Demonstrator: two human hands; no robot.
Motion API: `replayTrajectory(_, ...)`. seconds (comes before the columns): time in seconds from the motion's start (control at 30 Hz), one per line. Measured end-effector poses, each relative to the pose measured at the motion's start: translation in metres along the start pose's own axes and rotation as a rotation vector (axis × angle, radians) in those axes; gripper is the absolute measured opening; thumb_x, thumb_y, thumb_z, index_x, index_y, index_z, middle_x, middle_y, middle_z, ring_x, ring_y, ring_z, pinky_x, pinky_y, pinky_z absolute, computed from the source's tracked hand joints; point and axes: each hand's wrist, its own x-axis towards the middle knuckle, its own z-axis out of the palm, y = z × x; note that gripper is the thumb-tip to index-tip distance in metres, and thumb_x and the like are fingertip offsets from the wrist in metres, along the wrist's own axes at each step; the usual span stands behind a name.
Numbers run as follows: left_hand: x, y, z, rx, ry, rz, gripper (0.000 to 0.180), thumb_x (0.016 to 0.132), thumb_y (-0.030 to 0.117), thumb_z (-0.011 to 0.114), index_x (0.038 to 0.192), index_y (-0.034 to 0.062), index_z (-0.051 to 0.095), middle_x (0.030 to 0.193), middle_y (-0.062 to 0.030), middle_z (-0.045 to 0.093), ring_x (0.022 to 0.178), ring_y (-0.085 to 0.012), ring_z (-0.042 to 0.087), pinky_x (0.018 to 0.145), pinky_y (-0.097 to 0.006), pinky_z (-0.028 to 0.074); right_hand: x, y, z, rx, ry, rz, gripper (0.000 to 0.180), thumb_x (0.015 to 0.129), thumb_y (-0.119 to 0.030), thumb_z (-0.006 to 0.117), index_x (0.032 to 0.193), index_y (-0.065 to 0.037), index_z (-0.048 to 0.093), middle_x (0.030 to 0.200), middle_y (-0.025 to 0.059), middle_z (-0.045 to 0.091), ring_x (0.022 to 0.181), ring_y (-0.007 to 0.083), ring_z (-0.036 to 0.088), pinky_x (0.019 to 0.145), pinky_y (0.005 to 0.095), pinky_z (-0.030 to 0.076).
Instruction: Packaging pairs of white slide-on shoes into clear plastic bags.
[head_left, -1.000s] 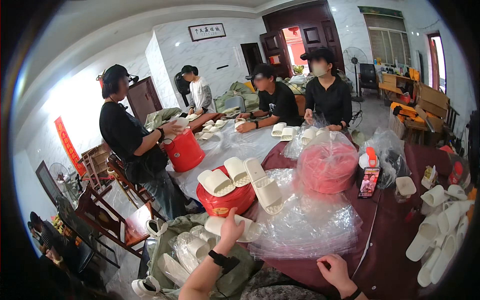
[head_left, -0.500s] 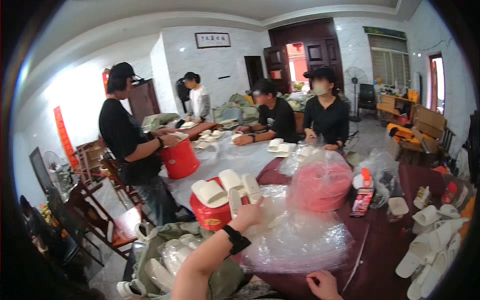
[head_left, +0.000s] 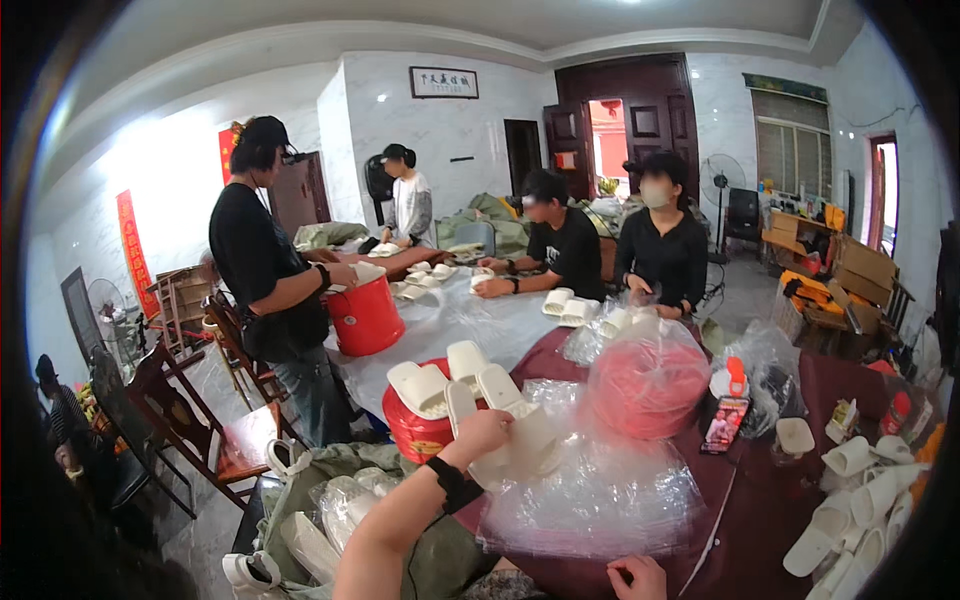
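Observation:
My left hand (head_left: 487,437) grips a cream slipper (head_left: 532,442), which is blurred, over a stack of clear plastic bags (head_left: 600,500). Other cream slippers (head_left: 465,362) lean on and over a red tub (head_left: 410,430) just beyond that hand. A black band circles my left wrist. Low in the picture, my right hand (head_left: 637,578) rests by the bags' near edge on the maroon cloth (head_left: 740,540). Its fingers are loosely curved and apart from the thumb, with nothing visible in them; the lower part is cut off.
A plastic-wrapped red bundle (head_left: 648,385) sits behind the bags, beside a phone (head_left: 724,425). Loose slippers (head_left: 850,510) pile up at right. Wrapped slippers fill a green sack (head_left: 290,500) at left. A standing person (head_left: 265,240) works at another red bucket (head_left: 368,315); several others work around the table.
My left hand has drawn nearer and left, bringing the slipper over the bags. My right hand's fingers have curled more. The whole view has shifted slightly.

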Motion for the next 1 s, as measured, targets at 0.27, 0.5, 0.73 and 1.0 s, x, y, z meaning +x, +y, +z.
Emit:
replayTrajectory(0.27,-0.052,0.022,-0.078,-0.175,0.139,-0.039,0.041,0.073,0.030,0.073,0.110,0.0119,0.073,0.100,-0.0129,0.073,0.089,-0.0320,0.069,0.081,-0.041,0.054,-0.001,-0.001,0.001,0.010,0.036,-0.025,0.010,0.088,-0.015,0.066,0.091,-0.007,0.069,0.091,0.0137,0.068,0.089,0.0344,0.064,0.078,0.0413,0.051)
replayTrajectory(0.5,-0.085,0.016,-0.098,-0.833,0.021,-0.053,0.037,0.086,0.024,0.073,0.116,0.0030,0.070,0.092,-0.0069,0.072,0.082,-0.0119,0.066,0.072,-0.027,0.053,0.002,-0.004,0.003,0.000,0.011,-0.013,0.009,0.087,-0.013,0.066,0.090,-0.005,0.067,0.089,0.0145,0.067,0.087,0.0347,0.064,0.077,0.0409,0.051)
replayTrajectory(0.73,-0.118,0.065,-0.091,-1.767,-0.442,0.003,0.047,0.097,0.013,0.059,0.139,0.0030,0.041,0.128,-0.0100,0.059,0.110,-0.0184,0.063,0.092,-0.030,0.053,0.000,-0.008,0.000,-0.010,0.022,-0.016,0.009,0.087,-0.014,0.067,0.090,-0.005,0.067,0.089,0.0146,0.066,0.086,0.0345,0.063,0.075,0.0407,0.051)
replayTrajectory(1.0,-0.118,0.131,-0.014,-2.173,-0.616,-0.344,0.039,0.099,0.022,0.052,0.128,-0.0026,0.045,0.130,-0.0219,0.053,0.125,-0.0333,0.049,0.108,-0.043,0.039,-0.002,-0.002,0.003,-0.005,0.036,0.001,0.009,0.087,-0.014,0.068,0.091,-0.006,0.068,0.088,0.0130,0.067,0.084,0.0316,0.064,0.075,0.0400,0.051)
